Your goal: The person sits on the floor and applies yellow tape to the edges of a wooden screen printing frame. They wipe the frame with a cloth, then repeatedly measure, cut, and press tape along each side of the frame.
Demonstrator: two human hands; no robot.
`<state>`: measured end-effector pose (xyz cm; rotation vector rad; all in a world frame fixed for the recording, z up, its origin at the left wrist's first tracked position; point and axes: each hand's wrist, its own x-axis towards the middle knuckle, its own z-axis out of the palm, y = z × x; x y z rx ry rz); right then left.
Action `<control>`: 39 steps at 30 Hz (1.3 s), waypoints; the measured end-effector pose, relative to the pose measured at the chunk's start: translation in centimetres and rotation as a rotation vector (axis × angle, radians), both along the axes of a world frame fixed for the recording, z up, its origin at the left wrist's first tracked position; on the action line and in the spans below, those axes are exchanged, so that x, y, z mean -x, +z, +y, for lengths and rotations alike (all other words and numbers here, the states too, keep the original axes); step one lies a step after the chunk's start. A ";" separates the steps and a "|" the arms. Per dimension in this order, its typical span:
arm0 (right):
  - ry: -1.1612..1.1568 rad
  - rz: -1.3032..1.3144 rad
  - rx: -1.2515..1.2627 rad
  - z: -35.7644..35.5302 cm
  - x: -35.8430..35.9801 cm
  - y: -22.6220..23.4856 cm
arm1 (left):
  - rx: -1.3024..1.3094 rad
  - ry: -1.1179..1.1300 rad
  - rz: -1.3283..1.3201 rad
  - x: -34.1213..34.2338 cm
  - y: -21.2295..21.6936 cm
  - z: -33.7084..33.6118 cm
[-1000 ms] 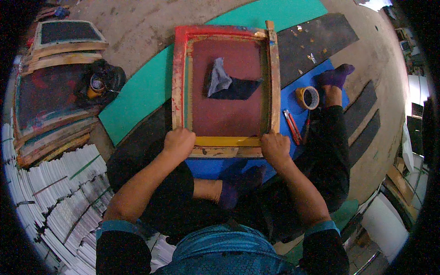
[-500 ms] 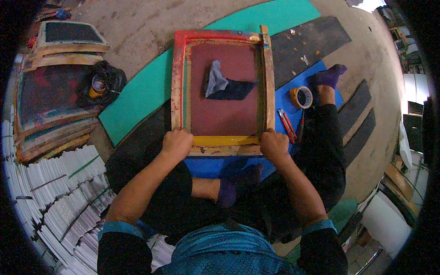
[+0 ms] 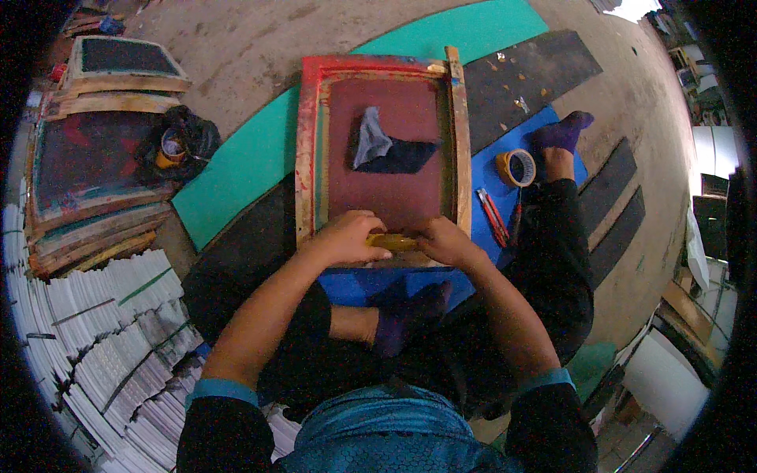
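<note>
Right at the near bar, six o'clock on the screen-printing frame [image 3: 306, 158], the left hand [image 3: 351, 239] and right hand [image 3: 448, 240] had closed in on a yellow tape strip [image 3: 393, 241]! Fingers narrow, both pinched it from opposite sides, probably to keep it controlled; whether it was stuck down, I couldn't tell. Forearms angled in from seven and five o'clock, elbows wide, wrists turned inward, backs of the hands up. The frame sat square before the folded legs, likely for even reach. Out on its dark-red mesh [image 3: 394, 193] lay a grey-and-black cloth [image 3: 372, 143]. At four o'clock, red cutters [image 3: 492, 217]; at three, a tape roll [image 3: 504, 168], both on the blue mat [image 3: 516, 130], seemingly parked handy for the right. Farther off, at nine, stood stacked frames [image 3: 83, 162].
</note>
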<state>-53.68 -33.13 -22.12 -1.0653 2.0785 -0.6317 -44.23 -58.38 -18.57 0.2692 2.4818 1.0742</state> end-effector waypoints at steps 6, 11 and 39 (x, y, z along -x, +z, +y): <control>0.067 -0.041 -0.082 -0.9 0.0 0.7 | 0.114 -0.184 -0.173 1.1 -2.7 0.9; 0.072 0.052 -0.147 0.3 0.1 0.9 | 0.177 -0.226 -0.186 0.4 -2.3 0.1; 0.065 0.457 -0.126 -7.4 -9.8 2.2 | 0.474 -0.109 0.180 -5.8 0.6 -4.6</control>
